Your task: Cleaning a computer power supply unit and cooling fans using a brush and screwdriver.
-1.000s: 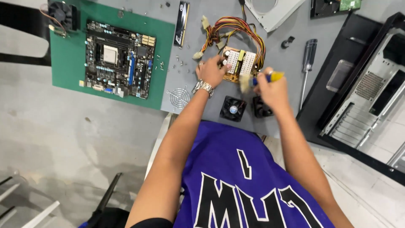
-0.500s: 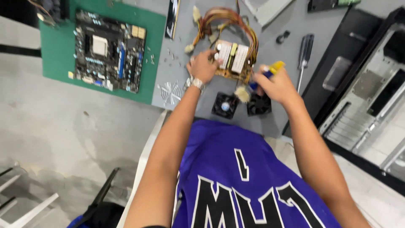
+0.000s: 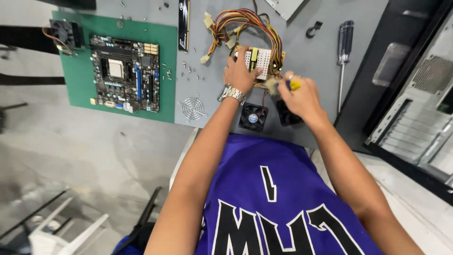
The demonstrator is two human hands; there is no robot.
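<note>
Two hands are kept on a bare power-supply board [image 3: 257, 63], a tan circuit card topped with a pale perforated heat sink and trailing a bundle of yellow, red and orange wires [image 3: 240, 26]. The board is pinned flat under the left hand [image 3: 240, 73]; the right hand [image 3: 302, 97], just right of the board, is closed round a yellow-and-blue tool handle [image 3: 292, 85]. Two small black fans [image 3: 253, 117] lie just below the board, and a green mat [image 3: 165, 66] with a motherboard [image 3: 125, 73] lies well to the board's left.
</note>
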